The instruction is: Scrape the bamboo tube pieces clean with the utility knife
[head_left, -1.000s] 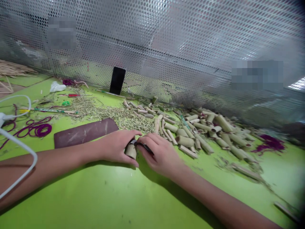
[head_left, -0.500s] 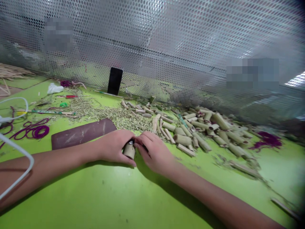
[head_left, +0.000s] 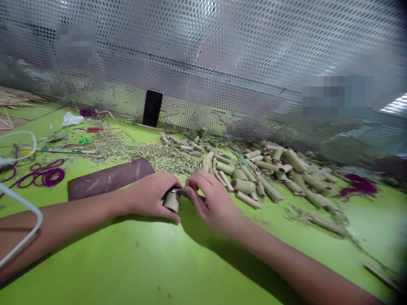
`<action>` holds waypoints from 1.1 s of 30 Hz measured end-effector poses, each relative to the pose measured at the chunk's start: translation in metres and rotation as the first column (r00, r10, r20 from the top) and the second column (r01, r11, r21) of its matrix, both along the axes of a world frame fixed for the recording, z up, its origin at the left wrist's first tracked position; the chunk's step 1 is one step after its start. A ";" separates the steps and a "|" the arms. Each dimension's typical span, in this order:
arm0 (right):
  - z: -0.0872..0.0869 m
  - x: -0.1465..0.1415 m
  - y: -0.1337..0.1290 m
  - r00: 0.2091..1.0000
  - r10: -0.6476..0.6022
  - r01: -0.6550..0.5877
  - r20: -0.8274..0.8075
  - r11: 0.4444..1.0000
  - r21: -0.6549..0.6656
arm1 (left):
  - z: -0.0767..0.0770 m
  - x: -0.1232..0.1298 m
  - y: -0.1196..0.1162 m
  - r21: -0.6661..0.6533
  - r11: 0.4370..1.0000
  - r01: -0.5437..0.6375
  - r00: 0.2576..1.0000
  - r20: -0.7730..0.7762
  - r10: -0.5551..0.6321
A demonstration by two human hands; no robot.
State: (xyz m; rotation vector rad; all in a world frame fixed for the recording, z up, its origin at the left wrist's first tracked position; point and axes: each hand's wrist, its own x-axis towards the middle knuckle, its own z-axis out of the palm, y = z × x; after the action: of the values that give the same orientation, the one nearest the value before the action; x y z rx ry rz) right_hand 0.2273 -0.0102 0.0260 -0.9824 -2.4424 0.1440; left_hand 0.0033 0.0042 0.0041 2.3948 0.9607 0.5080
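My left hand [head_left: 155, 194] is wrapped round a short pale bamboo piece [head_left: 172, 202] just above the green table [head_left: 133, 262]. In my right hand [head_left: 211, 201] is a small dark-handled blade [head_left: 182, 192], pinched between thumb and fingers. Its shiny tip touches the top of the bamboo piece. A brown sandpaper sheet [head_left: 108, 180] lies behind my left wrist.
Cut bamboo pieces [head_left: 270, 169] are heaped at the right, with shavings [head_left: 171, 157] behind my hands. A dark phone [head_left: 152, 109] leans against a perforated metal screen [head_left: 197, 67]. Purple cord [head_left: 53, 176] and a white cable [head_left: 32, 203] lie left.
My right hand has shifted slightly right, away from my left hand, and more of the blade shows. My left hand still holds the bamboo piece in nearly the same place.
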 end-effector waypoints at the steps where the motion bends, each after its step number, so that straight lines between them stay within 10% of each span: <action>1: 0.002 0.001 0.000 1.000 -0.004 0.004 -0.013 1.000 0.012 | 0.000 0.000 0.000 -0.005 1.000 -0.001 1.000 -0.002 0.001; 24: -0.006 0.016 0.029 0.950 -0.172 0.090 -0.261 0.950 -0.300 | -0.008 -0.004 0.003 0.060 0.996 0.067 0.994 0.085 -0.072; 33: -0.002 0.021 0.037 0.803 -0.313 -0.116 -0.507 0.752 -0.649 | -0.006 -0.004 0.002 0.070 0.995 0.071 0.994 0.076 -0.076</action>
State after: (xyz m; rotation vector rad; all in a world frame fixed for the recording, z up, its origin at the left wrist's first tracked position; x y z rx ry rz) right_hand 0.2482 0.0269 0.0239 -1.1240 -1.7317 1.1673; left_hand -0.0008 0.0067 -0.0022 2.4402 0.8302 0.6110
